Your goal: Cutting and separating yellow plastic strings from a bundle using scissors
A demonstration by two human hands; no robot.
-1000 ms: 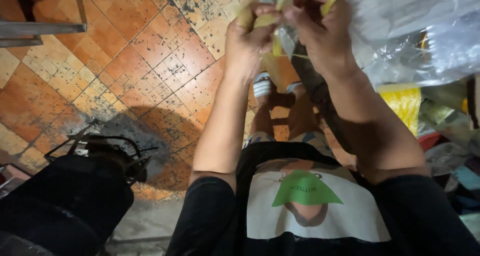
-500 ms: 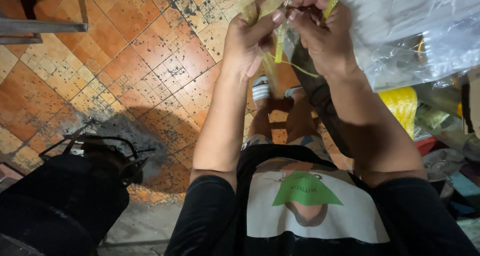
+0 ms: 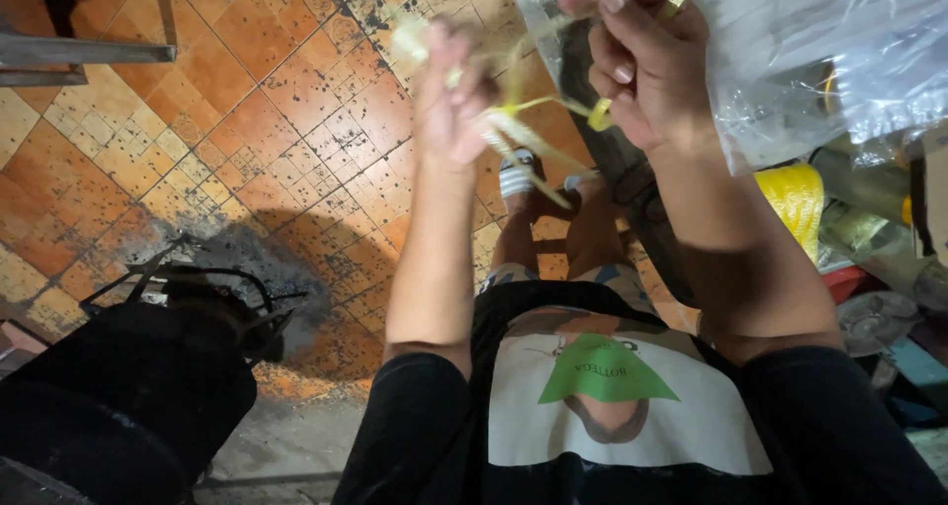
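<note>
Both my hands are raised in front of me over a tiled floor. My left hand (image 3: pixel 449 100) pinches pale yellow plastic string (image 3: pixel 513 120), blurred by motion, and loose ends hang down between the hands. My right hand (image 3: pixel 642 66) grips the same yellow string together with the gathered neck of a clear plastic bag (image 3: pixel 810 51) that spreads to the upper right. The bag's contents cannot be made out.
A black round object with a wire frame (image 3: pixel 148 367) stands at the lower left. Orange, stained floor tiles (image 3: pixel 247 100) cover the left. A roll of yellow cord (image 3: pixel 795 194) and assorted clutter (image 3: pixel 889 298) lie on the right. My feet (image 3: pixel 518 179) show below the hands.
My left hand has pulled away to the left from my right hand, drawing the yellow string out between them. The bag stays in my right hand.
</note>
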